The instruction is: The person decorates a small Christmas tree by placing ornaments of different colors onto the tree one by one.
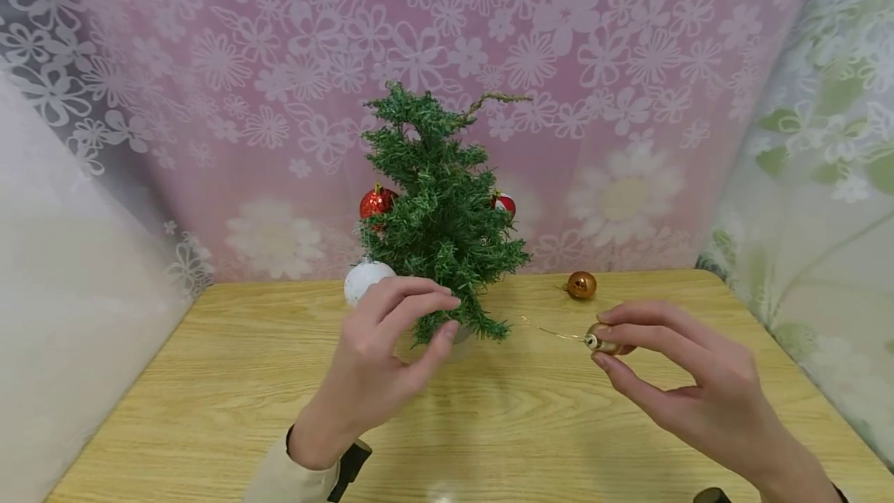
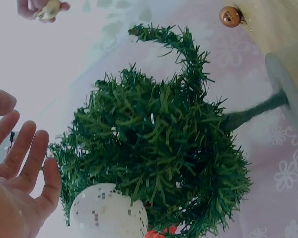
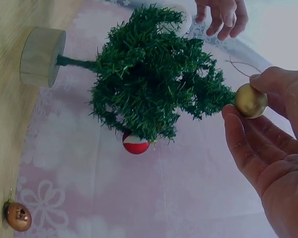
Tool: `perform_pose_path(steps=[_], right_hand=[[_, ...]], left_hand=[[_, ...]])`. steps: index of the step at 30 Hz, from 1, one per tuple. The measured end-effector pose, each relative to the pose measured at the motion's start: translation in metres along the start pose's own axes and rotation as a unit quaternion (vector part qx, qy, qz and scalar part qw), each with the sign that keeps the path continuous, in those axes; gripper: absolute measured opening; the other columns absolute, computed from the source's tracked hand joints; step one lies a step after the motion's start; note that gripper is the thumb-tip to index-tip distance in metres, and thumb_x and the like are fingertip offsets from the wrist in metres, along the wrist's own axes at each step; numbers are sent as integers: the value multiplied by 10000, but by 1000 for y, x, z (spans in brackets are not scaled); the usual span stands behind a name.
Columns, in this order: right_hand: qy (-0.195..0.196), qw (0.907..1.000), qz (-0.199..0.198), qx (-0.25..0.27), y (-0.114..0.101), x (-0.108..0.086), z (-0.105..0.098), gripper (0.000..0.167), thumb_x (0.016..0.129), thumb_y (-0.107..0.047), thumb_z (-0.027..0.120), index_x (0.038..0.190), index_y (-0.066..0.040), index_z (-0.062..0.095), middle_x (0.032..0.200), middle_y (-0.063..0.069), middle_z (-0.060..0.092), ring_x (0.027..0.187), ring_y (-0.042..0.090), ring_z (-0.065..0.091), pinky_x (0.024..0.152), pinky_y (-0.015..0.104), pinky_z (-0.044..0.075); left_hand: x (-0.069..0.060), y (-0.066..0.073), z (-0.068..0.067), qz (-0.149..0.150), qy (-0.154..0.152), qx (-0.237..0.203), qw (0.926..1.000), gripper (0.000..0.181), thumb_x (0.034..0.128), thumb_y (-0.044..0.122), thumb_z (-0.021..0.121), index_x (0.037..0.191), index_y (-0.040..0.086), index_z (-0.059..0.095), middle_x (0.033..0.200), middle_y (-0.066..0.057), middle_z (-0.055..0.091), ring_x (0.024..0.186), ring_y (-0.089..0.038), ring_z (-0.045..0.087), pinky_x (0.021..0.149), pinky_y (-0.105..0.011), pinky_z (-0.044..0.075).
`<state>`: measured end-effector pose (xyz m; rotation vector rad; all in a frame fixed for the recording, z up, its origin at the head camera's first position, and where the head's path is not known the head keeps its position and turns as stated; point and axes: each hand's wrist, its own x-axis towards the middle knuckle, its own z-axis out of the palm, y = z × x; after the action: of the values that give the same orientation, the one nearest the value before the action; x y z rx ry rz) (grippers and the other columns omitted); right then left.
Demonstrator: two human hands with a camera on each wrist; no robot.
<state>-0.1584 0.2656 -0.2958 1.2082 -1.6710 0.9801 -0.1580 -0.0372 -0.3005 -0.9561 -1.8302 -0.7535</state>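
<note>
A small artificial Christmas tree (image 1: 440,208) stands mid-table on a round wooden base (image 3: 42,57). My right hand (image 1: 687,383) pinches a gold bauble (image 3: 251,100) between thumb and fingers, to the right of the tree. From the bauble's cap a thin gold string (image 1: 552,330) trails left. In front of the tree my left hand (image 1: 384,340) is raised, fingers bent loosely, with nothing in it. A white bauble (image 2: 108,212) hangs on the tree's left side, partly behind that hand in the head view. A red bauble (image 1: 378,204) hangs above it, and a red-and-white bauble (image 1: 504,206) on the right.
A copper-coloured bauble (image 1: 581,286) lies on the wooden table (image 1: 209,410) near its back edge, right of the tree. Flower-patterned curtains (image 1: 433,37) close in the table at the back and both sides.
</note>
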Motion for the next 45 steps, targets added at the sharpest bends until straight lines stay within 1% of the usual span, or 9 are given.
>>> perform_pose_path(steps=[7,12,18,26,30,34,37,39,45], right_hand=[[-36,9994,-213,255,-7,5,9,279,955,-210,726,882,59,751,966,124,725,863,38,684,744,86,530],[-134,9988,-309,353,-8,5,15,257,955,-194,726,902,56,755,969,134,720,909,53,696,753,99,547],[-323,9988,-252,283,-9,3,17,257,968,-215,712,938,35,762,1002,130,720,947,46,694,774,100,549],[-457,9978,-293,391,-11,3,22,236,969,-202,710,954,28,760,1021,129,717,1015,70,685,843,109,545],[-539,9975,-273,372,-11,3,23,232,972,-208,706,974,17,762,1030,124,717,1020,74,680,860,113,544],[-647,9974,-185,259,-11,0,24,239,981,-234,695,1004,-5,762,1047,117,717,1032,54,678,852,106,544],[-687,9972,-179,229,-11,0,25,237,984,-237,690,1001,-12,760,1047,118,716,1032,55,678,836,104,545],[-705,9971,-164,219,-11,0,25,234,985,-237,685,994,-14,755,1039,113,712,1013,54,674,823,101,543],[-779,9966,-2,252,-13,1,26,221,999,-216,644,1035,-21,741,1014,82,655,860,14,608,731,95,504]], left_hand=[[-1,11,9,222,-237,-42,9995,202,997,268,638,1113,135,737,1101,-33,703,970,-174,659,835,-303,518],[-4,21,18,241,-500,-158,9983,202,980,275,655,1131,169,735,1131,-3,694,962,-135,665,844,-294,529],[-9,31,27,-27,-565,-595,9966,203,942,212,714,1131,140,731,1137,-11,678,1009,-112,667,895,-199,533],[-11,37,36,-558,-792,-1286,9869,160,952,181,715,1105,137,730,1151,-3,654,1046,-90,654,883,-159,522],[-12,38,39,-725,-935,-1358,9836,140,951,167,722,1089,146,736,1158,6,662,1049,-94,663,881,-161,526],[-12,38,41,-767,-994,-1321,9833,97,949,139,720,1042,155,743,1150,12,673,1001,-84,667,858,-132,516],[-12,37,42,-747,-938,-1274,9846,70,950,121,713,1002,159,739,1141,9,676,971,-81,670,847,-119,509],[-12,36,42,-719,-801,-1201,9869,62,950,113,706,985,156,734,1124,3,679,963,-88,677,843,-123,511],[-11,30,39,-652,-56,-647,9958,49,937,97,688,940,133,721,1044,-18,696,933,-127,696,849,-198,547]])
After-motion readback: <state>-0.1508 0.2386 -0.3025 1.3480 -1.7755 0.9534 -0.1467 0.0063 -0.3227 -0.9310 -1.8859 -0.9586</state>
